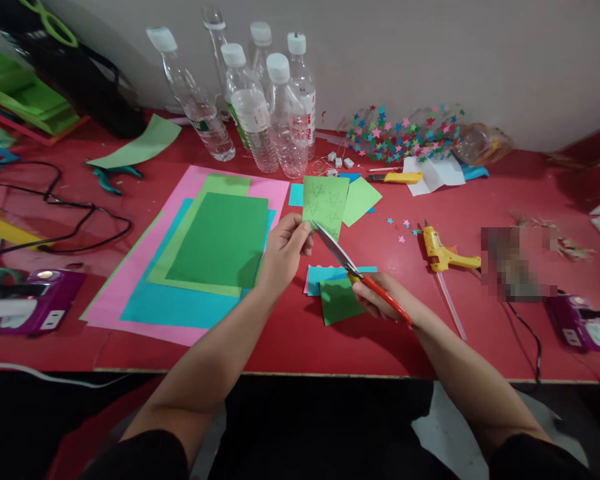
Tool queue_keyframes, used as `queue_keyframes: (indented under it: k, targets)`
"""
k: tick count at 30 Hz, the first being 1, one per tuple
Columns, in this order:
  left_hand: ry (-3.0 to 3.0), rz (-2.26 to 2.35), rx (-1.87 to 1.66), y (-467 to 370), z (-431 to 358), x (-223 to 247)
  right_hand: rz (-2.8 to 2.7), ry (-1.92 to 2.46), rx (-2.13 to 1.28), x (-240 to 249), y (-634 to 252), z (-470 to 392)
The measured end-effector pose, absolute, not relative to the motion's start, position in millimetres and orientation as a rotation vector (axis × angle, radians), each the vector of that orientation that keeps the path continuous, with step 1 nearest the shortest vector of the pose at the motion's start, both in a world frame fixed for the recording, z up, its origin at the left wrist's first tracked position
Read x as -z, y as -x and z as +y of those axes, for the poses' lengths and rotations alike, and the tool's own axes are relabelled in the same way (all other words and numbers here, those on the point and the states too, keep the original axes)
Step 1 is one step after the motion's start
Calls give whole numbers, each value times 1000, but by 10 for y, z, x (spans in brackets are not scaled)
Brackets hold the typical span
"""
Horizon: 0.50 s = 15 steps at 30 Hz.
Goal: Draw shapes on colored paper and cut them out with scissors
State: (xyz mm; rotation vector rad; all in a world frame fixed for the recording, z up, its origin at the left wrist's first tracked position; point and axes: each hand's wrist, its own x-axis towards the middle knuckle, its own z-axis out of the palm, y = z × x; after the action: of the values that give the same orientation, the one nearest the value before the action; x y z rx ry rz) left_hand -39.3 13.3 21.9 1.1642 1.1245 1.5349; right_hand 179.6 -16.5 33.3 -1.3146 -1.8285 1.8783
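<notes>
My left hand (286, 250) pinches the lower left corner of a light green paper (329, 199) with stars drawn on it in thin lines. Red-handled scissors (380, 295) are in my right hand (386, 293), their blades pointing up and left, with the tips at the paper's lower edge beside my left fingertips. Under the scissors, a small dark green sheet (337, 303) lies over blue and pink pieces. Another light green piece (363, 201) rests just behind the drawn one.
Large coloured sheets (220, 240) lie at the left. Plastic bottles (250, 113) stand at the back. Behind on the right are a star-covered bottle (405, 137) and a yellow cutter (403, 178). A yellow glue gun (443, 252) and purple power strips (580, 327) are further right.
</notes>
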Motion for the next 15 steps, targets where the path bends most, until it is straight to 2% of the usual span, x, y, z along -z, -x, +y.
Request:
queue_keyframes:
  k: [15]
  targets:
    - [-1207,1144,-1519,405,128,-274,-1823,1236,-1858,-241,-1835,-155]
